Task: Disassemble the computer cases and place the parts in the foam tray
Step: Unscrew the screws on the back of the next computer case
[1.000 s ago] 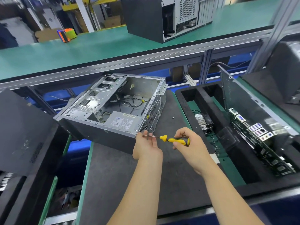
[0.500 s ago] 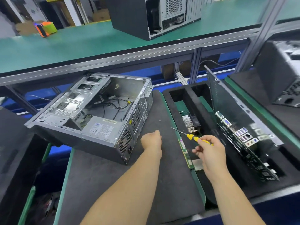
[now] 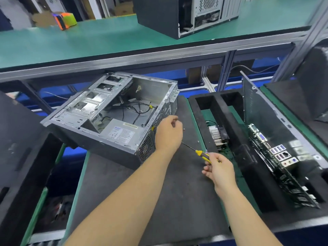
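Head view: I see the open computer case (image 3: pixel 113 119) on the dark mat (image 3: pixel 177 201), left hand (image 3: pixel 168 134) loosely curled at its rear edge; right hand (image 3: pixel 220 172) grips the screwdriver (image 3: pixel 198 153) (foam tray (image 3: pixel 221 110) adjacent, right).

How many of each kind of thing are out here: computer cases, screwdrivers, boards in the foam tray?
Computer cases: 2, an open case on the mat and a closed black case on the upper shelf
Screwdrivers: 1, the yellow-handled screwdriver in the right hand
Circuit boards in the foam tray: 1, a motherboard
Total: 4
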A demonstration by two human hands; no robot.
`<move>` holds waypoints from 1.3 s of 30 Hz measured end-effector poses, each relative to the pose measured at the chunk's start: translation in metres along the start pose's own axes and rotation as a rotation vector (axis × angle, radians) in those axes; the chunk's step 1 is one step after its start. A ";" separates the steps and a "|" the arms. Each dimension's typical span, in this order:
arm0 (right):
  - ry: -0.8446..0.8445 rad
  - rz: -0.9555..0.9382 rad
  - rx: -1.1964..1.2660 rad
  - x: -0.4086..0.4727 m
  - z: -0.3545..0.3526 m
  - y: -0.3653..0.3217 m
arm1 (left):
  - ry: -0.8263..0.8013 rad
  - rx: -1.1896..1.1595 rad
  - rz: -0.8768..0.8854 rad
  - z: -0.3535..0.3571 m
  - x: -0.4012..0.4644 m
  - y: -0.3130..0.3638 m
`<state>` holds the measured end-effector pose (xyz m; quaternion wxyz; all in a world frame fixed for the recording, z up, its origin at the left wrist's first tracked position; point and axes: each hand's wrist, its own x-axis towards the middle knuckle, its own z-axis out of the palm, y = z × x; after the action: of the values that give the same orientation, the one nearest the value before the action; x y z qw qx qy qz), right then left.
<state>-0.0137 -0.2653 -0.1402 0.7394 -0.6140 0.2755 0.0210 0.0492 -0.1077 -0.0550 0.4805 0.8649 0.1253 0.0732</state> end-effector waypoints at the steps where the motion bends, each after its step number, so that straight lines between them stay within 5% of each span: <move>1: -0.036 0.019 -0.006 -0.003 0.006 0.004 | 0.040 0.026 0.072 -0.016 0.004 0.006; 4: -0.107 0.078 -0.025 -0.012 0.019 0.017 | 0.115 0.204 0.204 -0.068 0.018 0.007; 9: -0.148 0.058 -0.087 -0.024 0.033 0.039 | 0.032 0.668 0.119 -0.122 0.027 -0.044; 13: -0.199 0.074 -0.116 -0.029 0.042 0.051 | -0.007 0.789 0.121 -0.116 0.027 -0.055; 39: -0.180 0.120 -0.064 -0.044 0.045 0.062 | -0.006 0.790 0.091 -0.115 0.025 -0.052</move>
<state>-0.0572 -0.1949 -0.1728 0.7386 -0.6152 0.2434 0.1292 0.0370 0.0191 -0.0383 0.1075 0.9880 0.1038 0.0380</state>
